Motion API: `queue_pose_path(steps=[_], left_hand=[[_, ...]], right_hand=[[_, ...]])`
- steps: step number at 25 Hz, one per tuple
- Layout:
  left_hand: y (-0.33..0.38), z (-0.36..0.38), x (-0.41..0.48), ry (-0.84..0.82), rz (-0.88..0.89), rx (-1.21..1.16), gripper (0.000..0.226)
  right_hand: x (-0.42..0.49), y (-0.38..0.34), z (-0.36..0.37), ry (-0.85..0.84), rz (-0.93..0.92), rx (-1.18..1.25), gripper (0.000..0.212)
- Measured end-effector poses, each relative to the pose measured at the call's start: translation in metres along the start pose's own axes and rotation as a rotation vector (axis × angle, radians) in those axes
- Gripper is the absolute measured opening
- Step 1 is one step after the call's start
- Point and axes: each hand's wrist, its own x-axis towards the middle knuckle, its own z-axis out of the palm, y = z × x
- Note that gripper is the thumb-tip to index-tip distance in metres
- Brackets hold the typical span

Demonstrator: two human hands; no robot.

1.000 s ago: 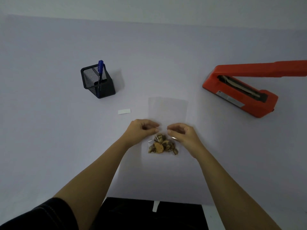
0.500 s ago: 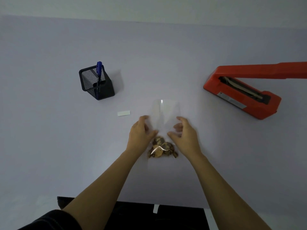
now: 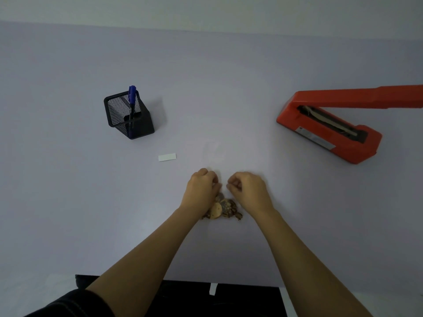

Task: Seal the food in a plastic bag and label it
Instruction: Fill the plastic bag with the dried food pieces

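We see 1 black mesh pen holder [image 3: 129, 117] standing on the left part of the worktop [image 3: 68, 202], with 1 blue pen [image 3: 131, 104] upright inside it, cap end up. Just in front of it and a little to the right lies a small white label [image 3: 167, 157], flat and apart from everything else.

The clear plastic bag [image 3: 214, 154] lies flat near the middle of the worktop, its far end very faint against the surface. Inside its near end sits the food [image 3: 223, 209], a small heap of brown and tan pieces, between our 2 wrists. Our left hand [image 3: 202, 187] and right hand [image 3: 248, 188] are curled into loose fists close together, not touching each other, fingertips pressed down over the bag just beyond the food. We cannot tell whether the fingers pinch the film or only press on it.

At the right stands an orange heat sealer [image 3: 329, 133], its lever arm raised and running out of view.

The worktop is covered in pale lavender sheet. A pale wall [image 3: 206, 10] rises behind it. At the near edge we see a dark surface with a small white strip [image 3: 212, 289] on it, and a dark sleeve [image 3: 75, 305] at lower left.
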Motion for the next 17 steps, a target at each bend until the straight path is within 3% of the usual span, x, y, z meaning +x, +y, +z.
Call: queue_pose_path(steps=[6,11,17], left_hand=[[-0.011,-0.01,0.003,0.014,0.009,0.042,0.014],[-0.025,-0.009,0.003,-0.022,0.189,0.079,0.02],[-0.017,-0.03,0.031,-0.24,0.2,0.229,0.057]], right_hand=[[0.004,-0.004,-0.002,-0.027,0.003,-0.075,0.009],[0.004,0.0,0.001,-0.03,-0.038,-0.049,0.01],[0.018,-0.003,-0.007,-0.095,-0.116,-0.194,0.049]])
